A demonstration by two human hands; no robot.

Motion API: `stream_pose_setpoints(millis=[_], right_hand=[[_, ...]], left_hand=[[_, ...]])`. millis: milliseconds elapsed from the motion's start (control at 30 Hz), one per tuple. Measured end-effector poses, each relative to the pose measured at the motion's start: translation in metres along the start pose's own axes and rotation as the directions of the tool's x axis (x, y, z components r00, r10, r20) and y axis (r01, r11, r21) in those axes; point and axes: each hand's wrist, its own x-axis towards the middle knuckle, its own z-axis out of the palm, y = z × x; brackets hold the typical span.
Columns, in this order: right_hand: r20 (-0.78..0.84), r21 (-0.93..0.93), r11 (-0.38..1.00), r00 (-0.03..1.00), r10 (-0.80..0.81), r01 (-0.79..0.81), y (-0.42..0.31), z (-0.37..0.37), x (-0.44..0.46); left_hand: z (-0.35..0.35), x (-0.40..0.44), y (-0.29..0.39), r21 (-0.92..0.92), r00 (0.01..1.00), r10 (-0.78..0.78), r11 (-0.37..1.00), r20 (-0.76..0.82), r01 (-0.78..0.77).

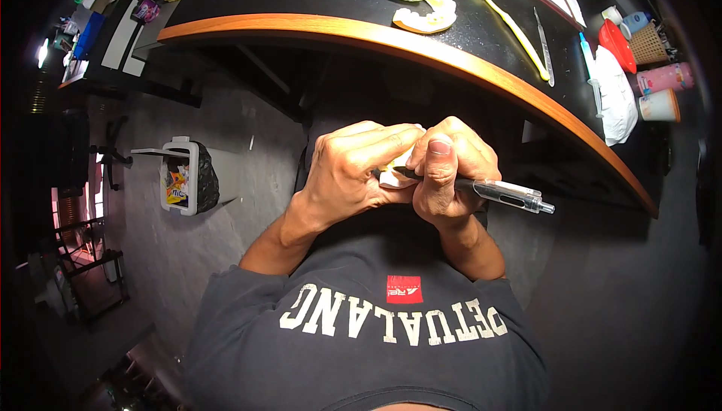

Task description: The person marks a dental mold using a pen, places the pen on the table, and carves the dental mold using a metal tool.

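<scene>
Close to my chest, both hands meet around a small whitish piece [396, 178] that looks like a plaster dental cast, mostly covered by fingers. My left hand [355, 161] is closed around it from the left. My right hand [455, 170] pinches a clear-barrelled pen [511, 194] between thumb and fingers. The pen's dark front end points left against the whitish piece; its tip is hidden. On the black desk ahead lies a horseshoe-shaped dental cast [436, 11], apart from both hands.
The desk's orange edge [316, 24] curves ahead of my hands. A yellow toothbrush [519, 35], a thin metal scalpel-like tool [543, 46], a syringe [593, 76], a white crumpled bag [618, 99] and a cup [659, 106] lie toward the right. A lined bin [188, 208] stands on the floor, left.
</scene>
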Motion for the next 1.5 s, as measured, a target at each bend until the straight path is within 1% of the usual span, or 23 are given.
stream_pose_setpoints(millis=[233, 433, 533, 633, 900, 1133, 1433, 1500], right_hand=[[0.013, 0.02, 0.999, 0.999, 0.032, -0.032, 0.0011, -0.0018, -0.002], [-0.012, 0.016, 1.0, 1.0, 0.019, -0.018, 0.0025, -0.0006, -0.002], [0.011, 0.039, 0.999, 1.0, 0.019, -0.019, 0.0008, -0.0011, -0.0009], [0.0, 0.046, 0.998, 0.999, 0.038, -0.038, 0.0003, -0.0011, -0.0016], [0.038, 0.002, 1.0, 0.999, 0.031, -0.031, -0.0007, -0.0024, 0.0016], [0.046, 0.012, 0.999, 0.998, 0.052, -0.052, -0.0015, -0.0035, 0.0017], [0.042, 0.007, 1.0, 0.999, 0.029, -0.03, -0.001, -0.0031, 0.0011], [0.037, -0.02, 0.999, 0.999, 0.027, -0.026, -0.0028, -0.0009, 0.003]], left_hand=[[-0.0011, 0.0, 0.0002, 0.017, 1.0, 0.002, 1.0, 0.006, -0.002], [-0.001, -0.0003, -0.0001, 0.01, 1.0, 0.003, 1.0, 0.014, -0.003], [-0.0004, -0.0005, -0.0013, 0.013, 1.0, 0.008, 1.0, 0.014, -0.008], [0.0006, -0.0015, -0.0026, 0.022, 1.0, 0.015, 1.0, 0.015, -0.015], [-0.0001, -0.0035, -0.0046, 0.034, 1.0, 0.022, 0.999, 0.016, -0.023], [-0.0011, -0.0015, -0.002, 0.019, 0.999, 0.017, 1.0, 0.03, -0.017], [-0.0019, -0.002, -0.001, 0.03, 0.999, 0.01, 1.0, 0.032, -0.01], [-0.0019, -0.0018, -0.0009, 0.029, 0.999, 0.011, 0.999, 0.031, -0.012]])
